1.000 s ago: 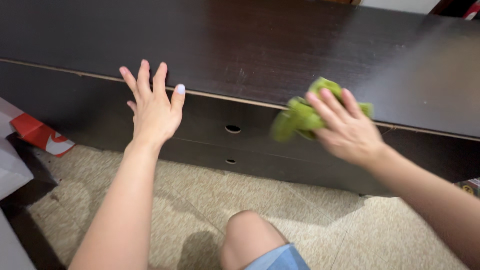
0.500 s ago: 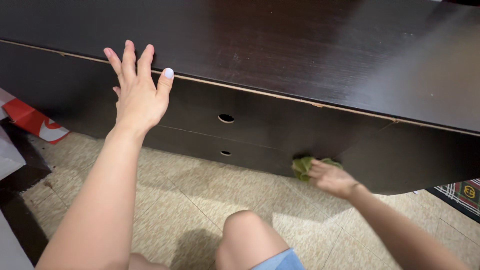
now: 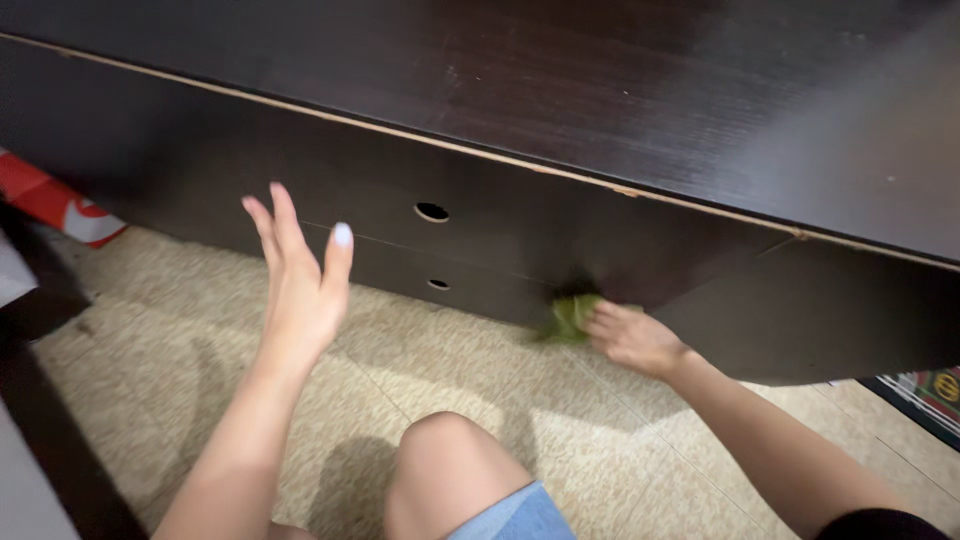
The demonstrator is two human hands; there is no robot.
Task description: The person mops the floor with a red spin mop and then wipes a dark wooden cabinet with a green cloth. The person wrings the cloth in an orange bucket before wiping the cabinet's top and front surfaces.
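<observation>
Left of the dresser's (image 3: 560, 120) two round holes, the left hand (image 3: 300, 285) hangs in the air, fingers spread wide, touching nothing. Right of those holes, the right hand (image 3: 632, 338) presses a bunched green cloth (image 3: 570, 316) against the dresser's bottom front edge near the floor (image 3: 420, 370); the crumpled cloth lies roughly along that edge, pointing left

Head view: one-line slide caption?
Right hand presses a green cloth against the lower front of a dark dresser; left hand open, fingers spread, above the tile floor.
</observation>
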